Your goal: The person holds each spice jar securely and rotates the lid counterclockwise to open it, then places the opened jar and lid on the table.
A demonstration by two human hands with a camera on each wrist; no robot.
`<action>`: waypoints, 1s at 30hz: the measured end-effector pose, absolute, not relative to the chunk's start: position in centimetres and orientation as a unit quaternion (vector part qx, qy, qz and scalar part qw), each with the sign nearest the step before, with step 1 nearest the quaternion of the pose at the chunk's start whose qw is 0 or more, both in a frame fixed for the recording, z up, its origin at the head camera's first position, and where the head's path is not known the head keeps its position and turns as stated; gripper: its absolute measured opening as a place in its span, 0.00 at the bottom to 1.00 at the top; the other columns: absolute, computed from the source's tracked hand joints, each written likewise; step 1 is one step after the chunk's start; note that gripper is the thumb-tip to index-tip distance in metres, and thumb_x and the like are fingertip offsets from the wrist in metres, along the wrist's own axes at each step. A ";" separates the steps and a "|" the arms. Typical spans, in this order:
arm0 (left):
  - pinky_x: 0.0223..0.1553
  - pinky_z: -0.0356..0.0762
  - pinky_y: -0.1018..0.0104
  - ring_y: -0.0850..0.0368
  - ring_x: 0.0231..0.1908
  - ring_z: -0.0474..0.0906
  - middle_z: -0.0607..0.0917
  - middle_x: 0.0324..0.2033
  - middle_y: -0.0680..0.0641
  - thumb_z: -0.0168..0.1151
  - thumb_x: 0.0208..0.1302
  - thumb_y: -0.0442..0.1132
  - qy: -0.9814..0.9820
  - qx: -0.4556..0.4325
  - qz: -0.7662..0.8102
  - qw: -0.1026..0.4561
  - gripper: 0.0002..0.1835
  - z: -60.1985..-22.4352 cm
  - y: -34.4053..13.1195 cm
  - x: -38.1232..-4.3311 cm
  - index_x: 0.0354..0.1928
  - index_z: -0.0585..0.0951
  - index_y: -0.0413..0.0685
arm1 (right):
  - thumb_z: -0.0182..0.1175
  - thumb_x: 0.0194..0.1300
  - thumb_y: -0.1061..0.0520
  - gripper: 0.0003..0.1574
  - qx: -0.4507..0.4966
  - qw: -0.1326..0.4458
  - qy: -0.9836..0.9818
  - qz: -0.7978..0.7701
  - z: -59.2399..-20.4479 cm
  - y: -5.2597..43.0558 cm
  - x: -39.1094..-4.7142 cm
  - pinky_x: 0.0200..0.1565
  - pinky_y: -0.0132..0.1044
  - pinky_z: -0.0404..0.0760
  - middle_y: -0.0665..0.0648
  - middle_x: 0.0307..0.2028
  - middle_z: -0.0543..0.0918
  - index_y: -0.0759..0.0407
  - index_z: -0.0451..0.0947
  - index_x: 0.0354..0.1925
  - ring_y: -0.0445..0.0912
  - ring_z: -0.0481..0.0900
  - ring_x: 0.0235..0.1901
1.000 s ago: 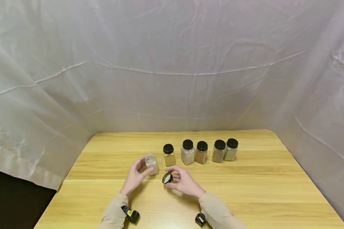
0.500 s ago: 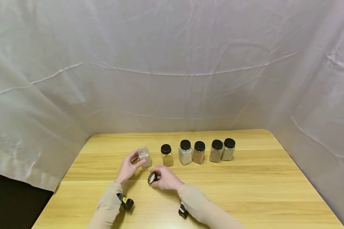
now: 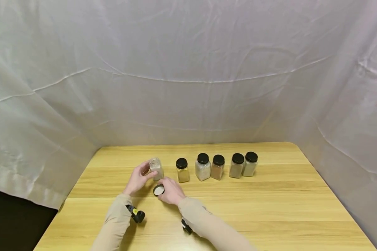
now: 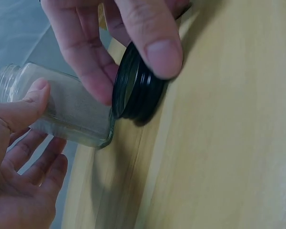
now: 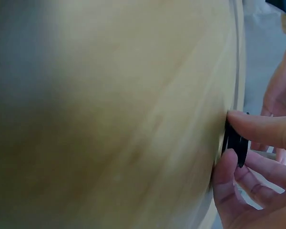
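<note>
In the head view my left hand [image 3: 136, 179] holds a square glass jar [image 3: 157, 169] around its side, fingers behind and thumb in front. The jar has no lid on its threaded mouth and contains a pale grey powder. Just in front of it, my right hand [image 3: 172, 191] pinches a round black screw lid [image 3: 158, 190] by the rim, its white liner facing up. In the left wrist view the lid [image 4: 142, 90] overlaps the lower end of the jar [image 4: 76, 102]. The right wrist view shows thumb and finger gripping the lid [image 5: 236, 147] right at the tabletop.
Several black-capped jars stand to the right: a yellow-filled jar [image 3: 183, 175], a larger whitish jar [image 3: 202, 170], a reddish-brown jar [image 3: 217, 170], and a pair of greyish jars [image 3: 236, 170] farther right. The wooden table [image 3: 286, 205] is enclosed by pale fabric [image 3: 188, 104].
My left hand has moved the jar left and back. My right hand has carried the lid left, close in front of the jar, and its liner has tilted up.
</note>
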State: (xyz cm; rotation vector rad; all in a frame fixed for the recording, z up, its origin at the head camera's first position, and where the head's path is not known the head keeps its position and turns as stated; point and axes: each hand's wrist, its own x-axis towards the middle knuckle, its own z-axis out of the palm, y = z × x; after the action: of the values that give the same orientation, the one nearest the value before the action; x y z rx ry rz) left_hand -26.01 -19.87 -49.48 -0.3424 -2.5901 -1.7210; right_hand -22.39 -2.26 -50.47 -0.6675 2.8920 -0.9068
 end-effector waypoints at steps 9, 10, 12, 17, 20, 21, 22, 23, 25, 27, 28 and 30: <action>0.74 0.64 0.40 0.31 0.68 0.69 0.72 0.66 0.26 0.64 0.67 0.32 -0.826 -0.103 -0.554 0.008 0.33 -49.4 -19.9 -26.3 0.71 0.65 0.31 | 0.77 0.51 0.57 0.26 -0.187 0.014 0.936 -0.298 -50.5 -3.1 -22.7 0.41 0.38 0.83 0.51 0.46 0.85 0.52 0.83 0.50 0.49 0.84 0.44; 0.73 0.64 0.40 0.30 0.68 0.68 0.72 0.66 0.26 0.64 0.67 0.31 -0.826 -0.101 -0.554 0.011 0.33 -49.3 -19.9 -26.3 0.71 0.65 0.31 | 0.77 0.51 0.57 0.26 -0.190 0.012 0.935 -0.299 -50.5 -3.0 -22.7 0.42 0.38 0.83 0.52 0.46 0.85 0.52 0.82 0.50 0.49 0.84 0.45; 0.74 0.63 0.39 0.30 0.69 0.67 0.71 0.67 0.26 0.63 0.68 0.31 -0.827 -0.095 -0.554 0.013 0.33 -49.3 -19.7 -26.2 0.72 0.64 0.31 | 0.76 0.50 0.59 0.29 -0.202 0.012 0.930 -0.306 -50.4 -2.7 -22.6 0.48 0.40 0.84 0.53 0.49 0.86 0.53 0.82 0.52 0.49 0.84 0.48; 0.76 0.58 0.39 0.29 0.73 0.59 0.63 0.72 0.25 0.63 0.68 0.30 -0.829 -0.085 -0.552 0.036 0.39 -49.1 -19.0 -25.6 0.75 0.55 0.29 | 0.74 0.49 0.63 0.38 -0.243 0.044 0.903 -0.352 -50.4 -1.3 -22.4 0.55 0.38 0.82 0.58 0.56 0.84 0.58 0.78 0.61 0.51 0.82 0.52; 0.77 0.57 0.39 0.30 0.72 0.58 0.63 0.71 0.27 0.66 0.65 0.31 -0.826 -0.075 -0.550 0.099 0.42 -48.9 -18.3 -24.9 0.75 0.54 0.31 | 0.74 0.50 0.63 0.43 -0.264 0.088 0.875 -0.395 -50.3 0.0 -22.0 0.48 0.32 0.81 0.60 0.57 0.81 0.62 0.73 0.64 0.50 0.81 0.46; 0.77 0.58 0.41 0.31 0.71 0.60 0.65 0.69 0.28 0.67 0.64 0.31 -0.825 -0.071 -0.546 0.128 0.42 -48.8 -17.9 -24.7 0.74 0.56 0.32 | 0.75 0.50 0.63 0.44 -0.269 0.104 0.867 -0.406 -50.2 0.5 -21.9 0.47 0.30 0.80 0.61 0.57 0.80 0.63 0.72 0.65 0.49 0.80 0.44; 0.76 0.60 0.42 0.32 0.68 0.63 0.68 0.66 0.29 0.68 0.63 0.30 -0.821 -0.069 -0.543 0.160 0.41 -48.7 -17.5 -24.4 0.73 0.58 0.33 | 0.75 0.51 0.62 0.45 -0.271 0.121 0.859 -0.416 -50.1 1.1 -21.7 0.46 0.30 0.80 0.61 0.58 0.79 0.64 0.71 0.66 0.49 0.80 0.44; 0.74 0.63 0.45 0.34 0.66 0.65 0.70 0.63 0.30 0.69 0.61 0.29 -0.816 -0.066 -0.542 0.191 0.39 -48.6 -17.1 -24.2 0.72 0.61 0.34 | 0.75 0.52 0.62 0.46 -0.275 0.135 0.853 -0.424 -50.0 1.6 -21.6 0.49 0.30 0.81 0.61 0.60 0.78 0.64 0.70 0.67 0.49 0.80 0.46; 0.69 0.68 0.52 0.37 0.60 0.69 0.73 0.56 0.32 0.68 0.60 0.28 -0.805 -0.061 -0.537 0.244 0.34 -48.4 -16.3 -23.7 0.68 0.66 0.35 | 0.75 0.54 0.60 0.47 -0.278 0.161 0.841 -0.436 -49.7 2.8 -21.3 0.54 0.34 0.82 0.61 0.63 0.76 0.63 0.68 0.69 0.51 0.80 0.51; 0.62 0.71 0.59 0.39 0.54 0.72 0.76 0.50 0.33 0.66 0.60 0.26 -0.795 -0.055 -0.535 0.282 0.29 -48.2 -15.5 -23.3 0.64 0.70 0.34 | 0.74 0.56 0.60 0.47 -0.275 0.184 0.830 -0.448 -49.5 4.0 -21.1 0.56 0.36 0.83 0.62 0.66 0.74 0.62 0.67 0.70 0.54 0.79 0.56; 0.60 0.72 0.62 0.40 0.52 0.74 0.78 0.48 0.34 0.66 0.60 0.25 -0.790 -0.053 -0.535 0.294 0.27 -48.2 -15.1 -23.0 0.62 0.72 0.34 | 0.73 0.57 0.60 0.46 -0.274 0.193 0.825 -0.454 -49.4 4.5 -21.0 0.56 0.36 0.84 0.62 0.67 0.73 0.62 0.66 0.71 0.56 0.78 0.58; 0.56 0.76 0.65 0.42 0.48 0.77 0.80 0.45 0.35 0.64 0.60 0.24 -0.786 -0.047 -0.536 0.305 0.23 -48.1 -14.5 -22.7 0.59 0.74 0.33 | 0.72 0.59 0.62 0.45 -0.274 0.206 0.812 -0.472 -49.4 5.7 -20.8 0.56 0.37 0.85 0.64 0.68 0.72 0.64 0.65 0.71 0.58 0.77 0.60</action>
State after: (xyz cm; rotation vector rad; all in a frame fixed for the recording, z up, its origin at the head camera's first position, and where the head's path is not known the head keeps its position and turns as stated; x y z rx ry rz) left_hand -22.66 -14.54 -48.10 -0.1236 -2.0812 -1.4187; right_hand -20.84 5.66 -49.42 -0.7641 2.2634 -1.3158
